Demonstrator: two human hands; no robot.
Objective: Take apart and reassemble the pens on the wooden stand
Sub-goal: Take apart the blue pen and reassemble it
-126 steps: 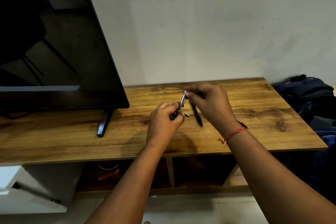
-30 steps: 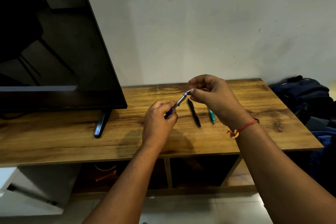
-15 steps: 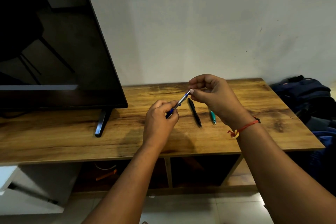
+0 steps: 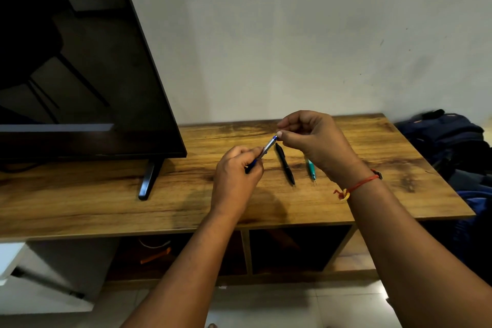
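Wood-grain surface (image 4: 372, 157) against a pale wall carries the work. A blue-and-silver pen (image 4: 269, 147) is held in the air just left of the black pen (image 4: 285, 164), tilted up toward the right. The left hand (image 4: 234, 176) curls round its lower blue end, and the right hand (image 4: 314, 141) pinches its top end between thumb and fingertip, above the black pen's far end. The black pen lies flat on the wood. A teal pen (image 4: 310, 169) lies just to its right, partly hidden by the right wrist with its red thread (image 4: 359, 184). A dark television (image 4: 80, 74) stands well left of the black pen, and a dark blue bag (image 4: 447, 138) sits well right, off the surface.
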